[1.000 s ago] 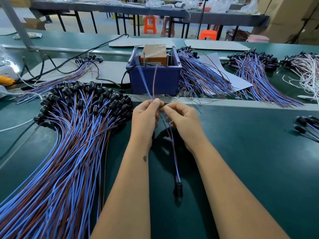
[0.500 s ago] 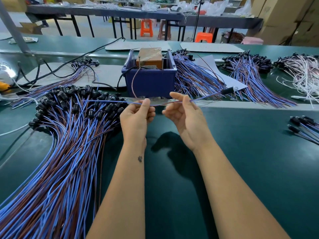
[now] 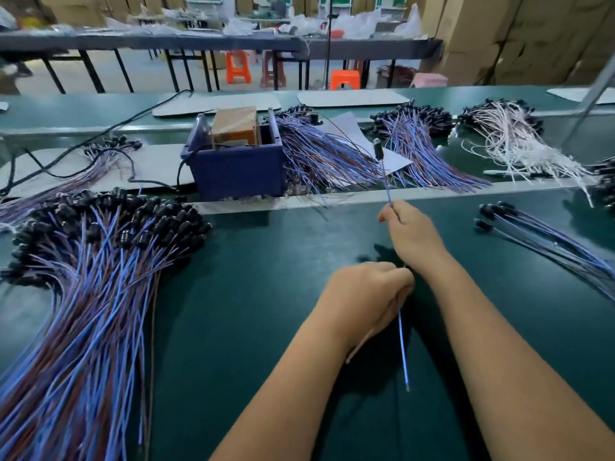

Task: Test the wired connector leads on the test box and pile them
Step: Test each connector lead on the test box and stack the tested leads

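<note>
Big pile (image 3: 93,294) of blue/brown leads w/ black connectors fans over the green table (image 3: 266,294) at left. Behind it, blue test box (image 3: 234,168) w/ a tan taped block (image 3: 234,128) inside, black cable running in. Left hand (image 3: 366,294) curled round the lead (image 3: 387,191) low down, blue end poking out below. Right hand (image 3: 411,234) pinches it higher, connector end up. Small pile (image 3: 545,241) at right.
</note>
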A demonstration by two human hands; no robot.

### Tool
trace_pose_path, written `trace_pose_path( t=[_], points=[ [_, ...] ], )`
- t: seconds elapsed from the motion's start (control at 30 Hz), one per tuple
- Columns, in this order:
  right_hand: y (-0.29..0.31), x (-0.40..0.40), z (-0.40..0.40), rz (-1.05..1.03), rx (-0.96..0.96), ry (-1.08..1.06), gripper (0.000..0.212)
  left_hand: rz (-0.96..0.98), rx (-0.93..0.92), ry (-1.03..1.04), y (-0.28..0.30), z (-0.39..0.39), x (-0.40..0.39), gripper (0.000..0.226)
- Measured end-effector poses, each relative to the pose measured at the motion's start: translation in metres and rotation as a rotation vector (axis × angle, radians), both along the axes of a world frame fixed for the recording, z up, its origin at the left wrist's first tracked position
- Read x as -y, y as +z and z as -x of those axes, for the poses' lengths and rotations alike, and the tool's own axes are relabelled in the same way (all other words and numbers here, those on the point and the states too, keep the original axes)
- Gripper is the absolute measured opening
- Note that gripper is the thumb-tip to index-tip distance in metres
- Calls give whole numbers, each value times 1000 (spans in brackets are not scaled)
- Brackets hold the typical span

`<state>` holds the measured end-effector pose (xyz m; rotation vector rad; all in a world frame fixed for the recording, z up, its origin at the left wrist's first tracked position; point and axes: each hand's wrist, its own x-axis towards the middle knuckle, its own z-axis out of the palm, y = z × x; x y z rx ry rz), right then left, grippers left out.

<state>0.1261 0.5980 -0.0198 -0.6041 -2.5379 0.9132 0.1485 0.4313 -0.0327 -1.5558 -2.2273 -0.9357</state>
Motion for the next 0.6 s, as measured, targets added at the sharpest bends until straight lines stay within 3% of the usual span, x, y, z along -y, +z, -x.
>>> trace_pose_path(
  t=[0.17,0.3,0.43,0.6],
  points=[
    [1,-61,-50,-462,330,-36,24,178,8,-157,1,-44,-42,23],
    [0,-98,-79,-651,380,-67,18,233,56,-280,2,-76,-72,46],
    [3,-129,-100,-868,440,-123,19,226,83,-275,1,-89,-81,42],
    [6,-148,-114,-848,523,-339,21,197,234,-237,3,-86,-79,37]
  ],
)
